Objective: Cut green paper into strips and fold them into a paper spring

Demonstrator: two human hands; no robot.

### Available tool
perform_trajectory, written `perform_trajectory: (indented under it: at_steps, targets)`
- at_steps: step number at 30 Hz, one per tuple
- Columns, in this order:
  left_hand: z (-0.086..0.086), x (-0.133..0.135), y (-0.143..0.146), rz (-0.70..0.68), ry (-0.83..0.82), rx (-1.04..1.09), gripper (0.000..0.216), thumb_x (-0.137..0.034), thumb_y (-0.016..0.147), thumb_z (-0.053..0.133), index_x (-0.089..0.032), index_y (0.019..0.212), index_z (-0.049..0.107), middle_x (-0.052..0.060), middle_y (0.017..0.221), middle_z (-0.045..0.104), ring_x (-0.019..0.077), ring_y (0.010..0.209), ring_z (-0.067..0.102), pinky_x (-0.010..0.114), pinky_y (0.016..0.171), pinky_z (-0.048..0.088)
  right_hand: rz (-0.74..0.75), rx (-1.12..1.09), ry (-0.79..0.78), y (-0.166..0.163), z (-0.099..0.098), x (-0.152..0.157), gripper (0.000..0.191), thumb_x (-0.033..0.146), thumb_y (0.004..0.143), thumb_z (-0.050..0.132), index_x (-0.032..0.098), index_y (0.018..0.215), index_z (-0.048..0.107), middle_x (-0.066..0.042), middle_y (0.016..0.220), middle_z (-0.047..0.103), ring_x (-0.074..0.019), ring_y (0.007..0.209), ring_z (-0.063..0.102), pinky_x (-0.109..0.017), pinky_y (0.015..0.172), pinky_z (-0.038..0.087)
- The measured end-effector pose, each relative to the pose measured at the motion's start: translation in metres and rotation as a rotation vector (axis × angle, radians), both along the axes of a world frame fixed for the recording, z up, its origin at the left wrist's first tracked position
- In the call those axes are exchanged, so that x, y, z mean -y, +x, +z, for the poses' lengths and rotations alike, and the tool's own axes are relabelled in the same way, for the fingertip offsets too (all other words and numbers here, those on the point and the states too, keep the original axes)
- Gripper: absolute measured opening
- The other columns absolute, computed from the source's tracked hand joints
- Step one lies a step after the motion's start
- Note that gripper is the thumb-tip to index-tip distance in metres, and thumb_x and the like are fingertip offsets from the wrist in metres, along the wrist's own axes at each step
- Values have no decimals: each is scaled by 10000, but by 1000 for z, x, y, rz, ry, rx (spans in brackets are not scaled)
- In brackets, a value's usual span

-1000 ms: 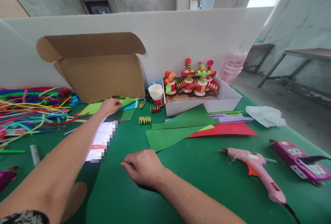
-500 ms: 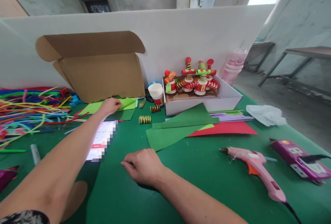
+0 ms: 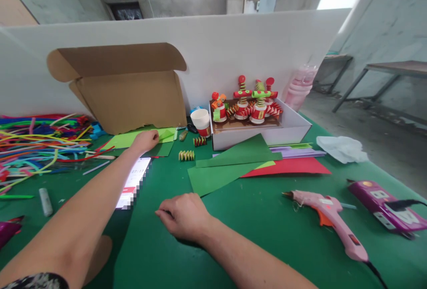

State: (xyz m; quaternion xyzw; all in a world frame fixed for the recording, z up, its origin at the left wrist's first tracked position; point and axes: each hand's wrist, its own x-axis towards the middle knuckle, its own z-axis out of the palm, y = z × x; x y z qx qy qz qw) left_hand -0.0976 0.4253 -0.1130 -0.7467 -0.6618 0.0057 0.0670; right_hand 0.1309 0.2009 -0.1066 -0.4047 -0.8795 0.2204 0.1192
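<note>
My left hand [image 3: 147, 141] reaches out over the phone and is closed in a pinch at a sheet of light green paper [image 3: 167, 135], part of which stands up in a fold beside the fingers. Under that sheet lies a darker green piece of paper [image 3: 166, 149]. The phone [image 3: 136, 177], its screen lit, lies partly beneath my left forearm. My right hand [image 3: 184, 216] rests on the table, its fingers curled closed with nothing showing in them. Close to it are dark green sheets [image 3: 213, 178]. Two small folded paper springs [image 3: 186, 155] lie between the sheets and my left hand.
A white box [image 3: 260, 137] holds several paper-cup figures [image 3: 258, 112]; a paper cup [image 3: 201, 122] stands beside it. Pipe cleaners [image 3: 43, 142] are heaped at left. A pink glue gun [image 3: 328, 218], a purple case [image 3: 383, 204] and crumpled white tissue [image 3: 342, 148] lie at right.
My left hand has shifted slightly to the right along the light green paper. My right hand stays where it was.
</note>
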Motion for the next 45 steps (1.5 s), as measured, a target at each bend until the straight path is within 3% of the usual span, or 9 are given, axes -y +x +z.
perform_trajectory:
  at_steps: [13,20,28,34,38,45]
  targets:
    - [3,-3,9,-44,-65,-76,451,-267,668,570,-197,1103,667,129,1037,752,301,920,678,312,671,443,14,17,8,-1,-1,1,298,384,987,451,242,915,703,-18,922,768,-185,813,697,-261,610,423]
    - [11,-10,-1,-55,-120,-11,291,-382,745,525,-235,866,745,77,957,773,270,914,682,290,710,465,11,2,9,1,1,1,281,377,979,470,234,900,698,-18,892,764,-192,812,702,-261,603,426]
    - [14,-12,-14,-31,-96,65,338,-382,786,504,-246,960,759,50,1035,773,254,968,681,286,772,477,10,-6,13,0,-1,1,286,377,980,468,232,896,699,-22,898,768,-193,809,704,-266,602,418]
    - [7,-13,-6,6,-54,30,292,-384,796,509,-250,889,750,65,970,779,273,946,678,291,702,452,5,1,7,0,-1,1,283,377,978,474,233,898,704,-22,899,770,-186,804,703,-260,601,413]
    - [4,-10,3,9,-24,-2,267,-327,789,511,-247,961,700,75,979,768,272,936,673,287,671,430,8,11,8,0,-1,1,285,384,978,470,240,910,706,-19,902,769,-192,816,706,-260,593,413]
    - [10,1,9,0,17,-28,299,-203,842,424,-225,1093,584,100,1161,693,247,925,668,293,669,419,5,3,19,-2,-4,1,297,386,978,454,243,910,705,-20,892,766,-204,809,703,-270,623,450]
